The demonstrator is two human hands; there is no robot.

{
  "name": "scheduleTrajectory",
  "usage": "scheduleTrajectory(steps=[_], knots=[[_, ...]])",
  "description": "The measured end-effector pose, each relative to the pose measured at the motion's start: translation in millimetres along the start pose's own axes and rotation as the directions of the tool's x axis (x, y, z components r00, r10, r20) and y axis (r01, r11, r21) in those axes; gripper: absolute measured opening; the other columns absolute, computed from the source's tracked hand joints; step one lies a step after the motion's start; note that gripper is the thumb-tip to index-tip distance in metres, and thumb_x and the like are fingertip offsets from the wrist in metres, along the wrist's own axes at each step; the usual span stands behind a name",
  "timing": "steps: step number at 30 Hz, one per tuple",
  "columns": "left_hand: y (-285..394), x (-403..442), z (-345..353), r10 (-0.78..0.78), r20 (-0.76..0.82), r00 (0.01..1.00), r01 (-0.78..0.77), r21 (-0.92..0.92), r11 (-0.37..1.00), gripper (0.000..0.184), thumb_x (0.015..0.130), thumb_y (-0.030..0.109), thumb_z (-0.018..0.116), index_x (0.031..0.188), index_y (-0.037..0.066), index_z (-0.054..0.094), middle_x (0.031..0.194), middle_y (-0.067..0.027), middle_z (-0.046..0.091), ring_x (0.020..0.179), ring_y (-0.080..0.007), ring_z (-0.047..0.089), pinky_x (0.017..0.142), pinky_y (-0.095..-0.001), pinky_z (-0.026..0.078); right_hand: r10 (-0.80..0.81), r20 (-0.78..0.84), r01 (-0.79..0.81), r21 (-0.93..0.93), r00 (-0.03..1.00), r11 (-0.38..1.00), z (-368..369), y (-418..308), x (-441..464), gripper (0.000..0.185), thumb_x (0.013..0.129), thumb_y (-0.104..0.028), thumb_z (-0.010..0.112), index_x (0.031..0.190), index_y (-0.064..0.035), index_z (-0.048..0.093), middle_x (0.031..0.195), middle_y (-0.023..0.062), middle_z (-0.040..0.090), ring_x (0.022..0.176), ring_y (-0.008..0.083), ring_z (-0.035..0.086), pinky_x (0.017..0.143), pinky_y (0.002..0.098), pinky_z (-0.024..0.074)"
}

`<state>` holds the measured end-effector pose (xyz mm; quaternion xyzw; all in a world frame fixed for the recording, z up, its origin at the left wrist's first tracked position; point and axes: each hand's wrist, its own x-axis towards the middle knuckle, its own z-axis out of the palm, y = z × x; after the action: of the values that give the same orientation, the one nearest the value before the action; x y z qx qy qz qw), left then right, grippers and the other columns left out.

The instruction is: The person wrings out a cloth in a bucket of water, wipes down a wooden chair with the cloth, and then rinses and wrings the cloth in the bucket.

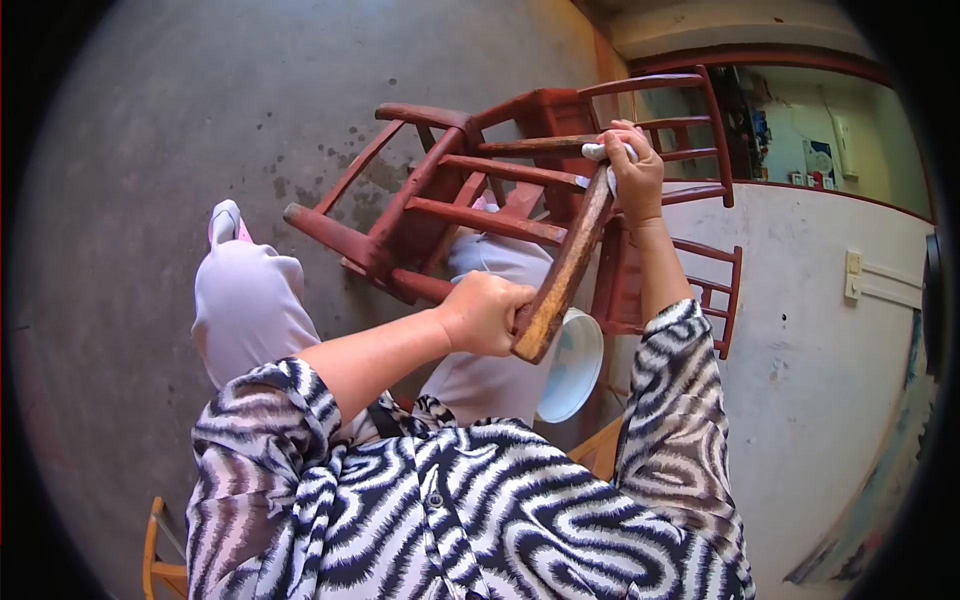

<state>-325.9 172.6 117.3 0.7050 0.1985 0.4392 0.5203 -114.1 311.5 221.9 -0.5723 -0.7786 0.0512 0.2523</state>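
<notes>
A red-brown wooden chair (400, 235) is held tipped over in front of my legs, with its worn, bare-wood leg (568, 265) slanting toward me. My left hand (488, 312) is closed around the near end of that leg. At the leg's far end, my right hand (632, 170) grips a white cloth (597, 152), bunched and pressed against the wood. Part of the cloth is hidden under my fingers.
A white bucket (577, 368) stands by my right leg. Another red-brown chair (620, 290) is beside the pale wall (780, 260) on the right. Dark wet spots (355, 165) mark the grey floor. A light wooden frame (155, 560) shows at lower left.
</notes>
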Motion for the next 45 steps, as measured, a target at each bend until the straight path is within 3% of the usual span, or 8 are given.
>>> scheduleTrajectory(steps=[4,10,13,22,31,36,41,45], knots=[[-5.8,-3.3,-3.4,0.002,-0.004,1.000,-0.003,-0.040,0.999,0.022,0.057,0.024,0.067,0.064,0.009,0.053,0.056,-0.0113,0.055,0.056,-0.0330,0.056,0.050,-0.0398,0.044,0.028,-0.021,-0.026,0.080,0.999,0.996,4.9,-40.1,-41.6,0.006,0.077,-0.003,0.060,0.074,-0.0011,0.056,0.077,0.0106,0.058,0.075,0.0225,0.056,0.079,0.0341,0.0427],[-11.8,-6.2,0.9,-0.013,0.001,1.000,0.013,0.039,0.999,0.022,0.056,0.022,0.068,0.067,0.009,0.056,0.058,-0.0123,0.055,0.057,-0.0326,0.057,0.051,-0.0385,0.045,-0.160,0.231,0.147,0.070,0.960,0.987,4.4,-161.9,-97.7,0.005,0.072,-0.006,0.062,0.070,-0.0076,0.057,0.075,0.0051,0.059,0.083,0.0251,0.057,0.090,0.0422,0.0374],[-11.1,-5.6,0.1,-0.021,0.003,1.000,0.021,0.038,0.999,0.023,0.057,0.021,0.069,0.069,0.007,0.056,0.059,-0.0136,0.054,0.057,-0.0335,0.056,0.050,-0.0370,0.044,-0.283,0.272,0.285,0.030,0.920,0.958,-1.6,-132.1,-83.8,0.006,0.073,-0.006,0.062,0.070,-0.0069,0.057,0.074,0.0049,0.058,0.083,0.0254,0.056,0.089,0.0418,0.0376],[-5.6,-3.7,-13.2,0.028,-0.019,0.999,-0.029,-0.024,0.999,0.025,0.057,0.020,0.069,0.066,0.007,0.050,0.054,-0.0122,0.048,0.052,-0.0337,0.050,0.047,-0.0352,0.042,0.010,-0.067,-0.005,0.062,0.998,0.998,15.1,-60.4,-47.7,0.008,0.078,-0.009,0.064,0.073,-0.0039,0.059,0.078,0.0092,0.060,0.080,0.0247,0.056,0.076,0.0345,0.0430],[-12.8,-3.1,-16.8,0.023,-0.006,1.000,-0.023,0.035,0.999,0.027,0.055,0.027,0.070,0.073,0.013,0.056,0.067,-0.0091,0.060,0.065,-0.0318,0.059,0.056,-0.0389,0.047,-0.215,0.255,0.225,-0.007,0.943,0.974,16.6,-181.9,-94.3,0.011,0.071,-0.008,0.065,0.071,-0.0054,0.054,0.075,0.0090,0.056,0.080,0.0292,0.054,0.078,0.0409,0.0395],[-11.4,-1.1,-14.9,0.027,-0.045,0.999,-0.029,-0.055,0.998,0.025,0.056,0.021,0.070,0.069,0.006,0.054,0.062,-0.0149,0.054,0.060,-0.0351,0.054,0.053,-0.0373,0.044,-0.008,-0.077,-0.003,-0.139,0.997,0.990,21.6,-93.6,-50.5,0.016,0.077,-0.017,0.064,0.070,-0.0032,0.059,0.074,0.0129,0.058,0.079,0.0306,0.054,0.075,0.0394,0.0405],[-12.9,-0.1,-19.8,-0.069,0.013,0.998,0.069,0.000,0.998,0.032,0.055,0.030,0.073,0.070,0.008,0.055,0.060,-0.0108,0.056,0.060,-0.0323,0.057,0.054,-0.0382,0.044,0.008,-0.049,-0.016,-0.169,0.999,0.985,24.0,-100.2,-44.6,0.017,0.079,-0.015,0.062,0.070,-0.0027,0.054,0.071,0.0127,0.055,0.073,0.0316,0.053,0.070,0.0381,0.0421],[-8.7,1.9,-24.9,-0.081,-0.021,0.997,0.081,0.013,0.997,0.030,0.056,0.030,0.071,0.071,0.008,0.057,0.067,-0.0113,0.060,0.067,-0.0320,0.059,0.057,-0.0382,0.047,-0.106,0.053,0.111,-0.088,0.993,0.990,31.2,-155.0,-86.1,0.009,0.076,-0.010,0.063,0.074,-0.0054,0.055,0.076,0.0103,0.056,0.078,0.0292,0.055,0.089,0.0444,0.0383]])
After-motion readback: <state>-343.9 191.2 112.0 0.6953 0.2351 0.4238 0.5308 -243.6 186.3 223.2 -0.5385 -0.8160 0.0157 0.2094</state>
